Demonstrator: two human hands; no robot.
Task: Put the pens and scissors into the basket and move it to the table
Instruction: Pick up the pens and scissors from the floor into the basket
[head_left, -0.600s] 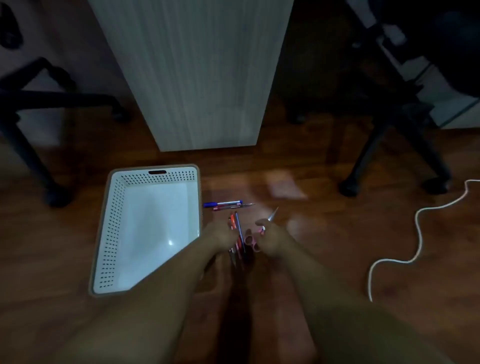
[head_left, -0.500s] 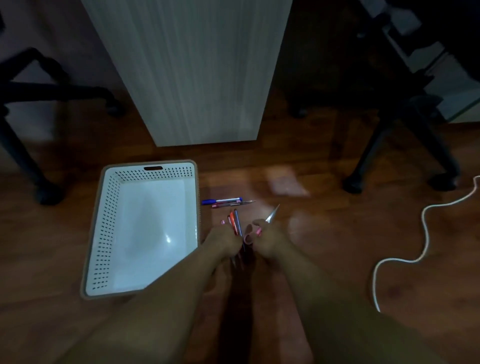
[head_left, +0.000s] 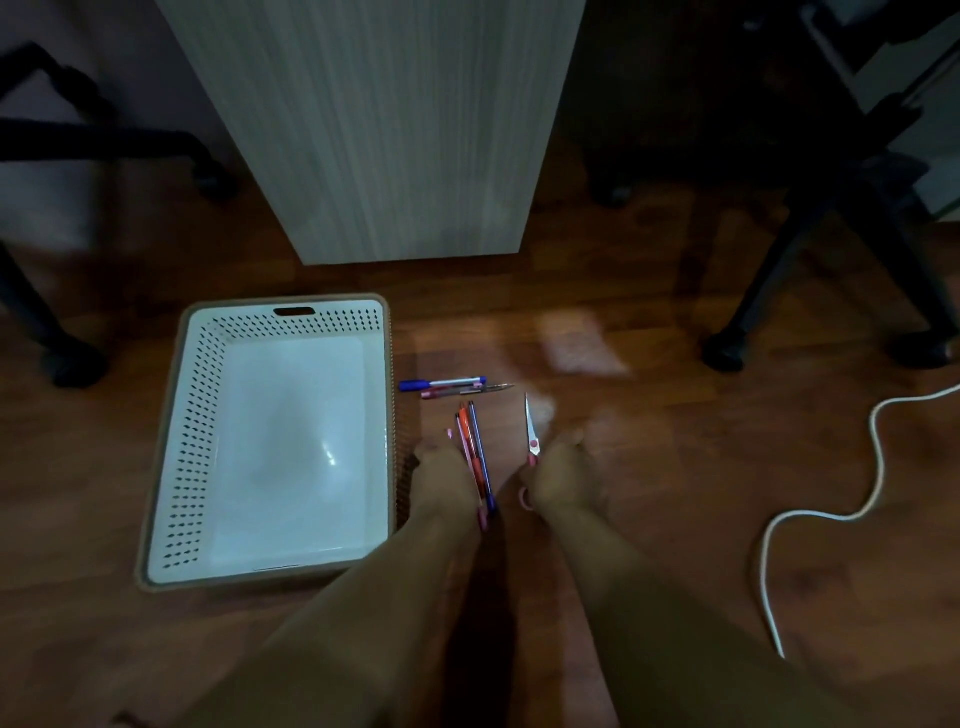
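Observation:
A white perforated basket (head_left: 208, 426) with a brown rim stands empty on the wooden floor at the left. Two pens (head_left: 449, 387), one blue and one red, lie side by side just right of its far corner. My left hand (head_left: 444, 480) is closed around a bundle of several pens (head_left: 475, 452) that point away from me. My right hand (head_left: 563, 475) grips the pink handles of small scissors (head_left: 531, 428), whose closed blades point away from me. The two hands are a little apart, both right of the basket.
A pale wooden panel (head_left: 384, 130) rises behind the basket. Black office chair bases stand at the left (head_left: 67, 358) and right (head_left: 831, 218). A white cable (head_left: 831, 499) snakes across the floor at the right.
The two hands have drawn apart. My right hand has carried the scissors to the right, away from the pen bundle, and the blades now point straight ahead.

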